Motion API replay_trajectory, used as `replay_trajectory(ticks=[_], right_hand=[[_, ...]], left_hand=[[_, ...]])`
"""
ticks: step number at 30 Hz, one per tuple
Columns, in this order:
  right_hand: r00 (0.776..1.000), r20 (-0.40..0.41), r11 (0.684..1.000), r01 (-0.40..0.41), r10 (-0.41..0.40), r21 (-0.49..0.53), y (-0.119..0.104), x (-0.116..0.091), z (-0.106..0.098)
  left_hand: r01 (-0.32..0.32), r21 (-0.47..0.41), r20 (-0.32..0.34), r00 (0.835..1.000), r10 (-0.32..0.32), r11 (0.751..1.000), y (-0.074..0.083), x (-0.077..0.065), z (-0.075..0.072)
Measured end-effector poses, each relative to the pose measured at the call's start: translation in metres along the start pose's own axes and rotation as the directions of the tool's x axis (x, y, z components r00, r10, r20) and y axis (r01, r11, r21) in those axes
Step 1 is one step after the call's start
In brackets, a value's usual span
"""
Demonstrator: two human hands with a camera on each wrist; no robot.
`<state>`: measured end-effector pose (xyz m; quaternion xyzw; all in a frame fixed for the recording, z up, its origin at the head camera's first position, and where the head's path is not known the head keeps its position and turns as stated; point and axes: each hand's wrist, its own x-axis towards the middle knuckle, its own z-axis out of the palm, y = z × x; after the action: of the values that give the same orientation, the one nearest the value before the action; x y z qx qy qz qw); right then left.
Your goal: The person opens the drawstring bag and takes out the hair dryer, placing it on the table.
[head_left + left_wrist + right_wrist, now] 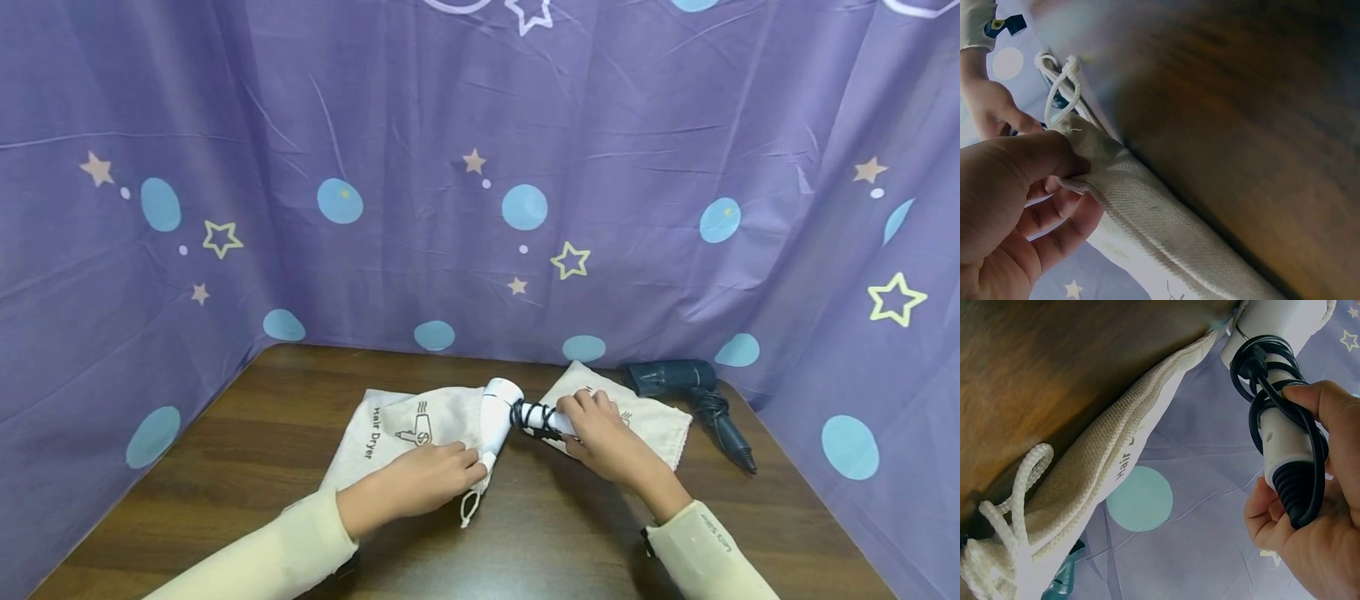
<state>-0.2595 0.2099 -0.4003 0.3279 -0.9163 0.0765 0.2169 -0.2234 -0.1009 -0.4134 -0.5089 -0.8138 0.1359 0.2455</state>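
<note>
A white hair dryer (497,417) lies partly inside the mouth of a cream drawstring bag (397,417) printed "Hair Dryer". Its black cord (1272,369) is wound round the handle. My right hand (603,437) grips that handle, thumb on the coiled cord in the right wrist view. With thumb and fingers, my left hand (423,483) pinches the bag's edge near its opening. A knotted drawstring loop (1066,90) sticks out just beyond the left fingertips. The end of the dryer inside the bag is hidden by the cloth.
A second cream bag (663,425) lies flat behind the right hand. Beside it, at the table's back right, rests a dark blue hair dryer (671,377) with its cord wrapped. A purple curtain (420,275) surrounds the wooden table (247,450) at the back and sides.
</note>
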Motion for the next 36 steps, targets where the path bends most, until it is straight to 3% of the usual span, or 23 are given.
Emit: replay_trajectory(ticks=[10, 16, 21, 29, 36], right_hand=[[1.000, -0.017, 1.000, -0.002, 0.003, 0.008, 0.002, -0.001, -0.001], [1.000, -0.018, 1.000, 0.018, -0.018, 0.006, 0.003, -0.001, -0.002], [1.000, 0.001, 1.000, 0.009, -0.009, 0.016, 0.003, -0.001, -0.005], [1.000, 0.001, 1.000, 0.024, -0.024, -0.007, 0.006, -0.001, -0.006], [1.000, -0.002, 1.000, 0.020, -0.020, -0.008, 0.011, -0.002, -0.009]], left_hand=[[-0.028, -0.039, 0.018, 0.999, 0.029, 0.999, -0.007, -0.013, -0.008], [-0.020, -0.109, 0.064, 0.998, 0.027, 0.994, -0.014, -0.024, -0.012], [-0.023, -0.184, 0.043, 0.999, 0.032, 0.983, -0.020, -0.035, -0.015], [0.106, -0.332, 0.146, 0.987, -0.060, 0.937, -0.027, -0.053, -0.018], [0.187, -0.389, 0.200, 0.973, -0.116, 0.902, -0.029, -0.060, -0.019]])
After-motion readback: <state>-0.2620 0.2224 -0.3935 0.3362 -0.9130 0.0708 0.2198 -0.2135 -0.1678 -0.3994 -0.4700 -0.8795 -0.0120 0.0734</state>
